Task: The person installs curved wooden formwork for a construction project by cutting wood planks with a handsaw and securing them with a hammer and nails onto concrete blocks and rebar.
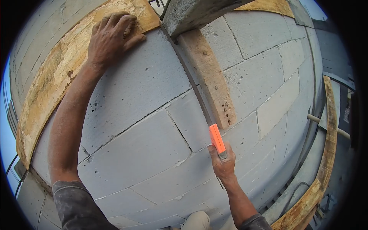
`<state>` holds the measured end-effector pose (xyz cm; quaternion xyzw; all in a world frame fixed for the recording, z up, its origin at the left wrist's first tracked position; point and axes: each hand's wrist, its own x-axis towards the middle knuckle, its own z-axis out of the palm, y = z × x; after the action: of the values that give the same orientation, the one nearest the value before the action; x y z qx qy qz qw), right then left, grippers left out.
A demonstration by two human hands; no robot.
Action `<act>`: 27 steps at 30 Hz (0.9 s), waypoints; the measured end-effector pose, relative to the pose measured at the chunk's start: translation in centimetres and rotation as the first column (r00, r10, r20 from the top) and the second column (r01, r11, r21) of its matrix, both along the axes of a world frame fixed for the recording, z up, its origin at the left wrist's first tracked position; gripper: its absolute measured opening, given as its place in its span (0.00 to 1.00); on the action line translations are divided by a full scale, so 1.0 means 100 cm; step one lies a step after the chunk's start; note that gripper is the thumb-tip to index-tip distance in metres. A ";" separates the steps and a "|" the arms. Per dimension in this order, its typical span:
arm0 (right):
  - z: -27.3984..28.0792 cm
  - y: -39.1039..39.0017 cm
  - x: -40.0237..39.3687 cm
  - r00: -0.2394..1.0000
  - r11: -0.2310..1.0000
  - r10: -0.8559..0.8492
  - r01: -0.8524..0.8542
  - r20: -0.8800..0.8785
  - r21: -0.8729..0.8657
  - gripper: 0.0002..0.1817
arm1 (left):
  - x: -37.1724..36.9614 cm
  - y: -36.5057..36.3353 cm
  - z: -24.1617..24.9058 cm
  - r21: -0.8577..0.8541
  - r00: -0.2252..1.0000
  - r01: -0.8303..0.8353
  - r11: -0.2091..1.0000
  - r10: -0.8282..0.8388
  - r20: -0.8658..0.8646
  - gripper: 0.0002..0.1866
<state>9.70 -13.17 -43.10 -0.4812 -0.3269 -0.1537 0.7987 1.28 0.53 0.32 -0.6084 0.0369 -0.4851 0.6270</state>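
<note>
My right hand (224, 165) is closed around the handle of a handsaw (217, 140), orange where it meets the blade. The long, narrow toothed blade slants up and left, its far end at the right end of a long wooden board (73, 57). My left hand (111, 40) grips that board near this end, fingers bent over its face and thumb stretched toward the lower edge. The board is yellowish, with rough bark-like patches, and lies against the grey block wall (134, 142). Beside the blade, a short wooden piece (207, 76) with nail heads or holes hangs down.
A grey, weathered beam (195, 15) juts out above the saw's far end. Another wooden board (268, 5) continues at the top right. Long timber (326, 153) and a pole (341, 132) stand at the right. My knee (197, 220) shows at the bottom.
</note>
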 end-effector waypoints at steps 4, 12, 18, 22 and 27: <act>0.001 -0.008 -0.003 1.000 0.999 -0.029 0.029 0.007 -0.039 0.14 | 0.000 -0.006 0.000 -0.019 0.999 -0.022 1.000 0.023 0.030 0.35; 0.020 -0.020 -0.008 0.999 0.999 -0.035 0.035 0.013 -0.024 0.15 | -0.005 -0.019 0.003 -0.014 0.990 -0.137 0.990 0.137 0.021 0.30; 0.035 -0.029 -0.015 1.000 0.999 -0.026 0.026 -0.001 -0.034 0.15 | -0.016 -0.025 0.000 0.050 0.983 -0.166 0.985 0.161 0.092 0.30; 0.040 -0.031 -0.018 1.000 0.999 -0.007 0.006 -0.017 -0.042 0.14 | -0.012 -0.019 0.005 0.039 0.970 -0.242 0.969 0.241 0.033 0.29; 0.054 -0.034 -0.023 1.000 1.000 -0.007 0.007 0.013 0.028 0.15 | -0.005 -0.022 0.018 0.090 0.978 -0.208 0.974 0.207 0.024 0.24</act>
<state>7.42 -16.61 -37.70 -0.4702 -0.3281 -0.1641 0.8027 0.73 -1.71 2.11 -0.5757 -0.0090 -0.4192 0.7019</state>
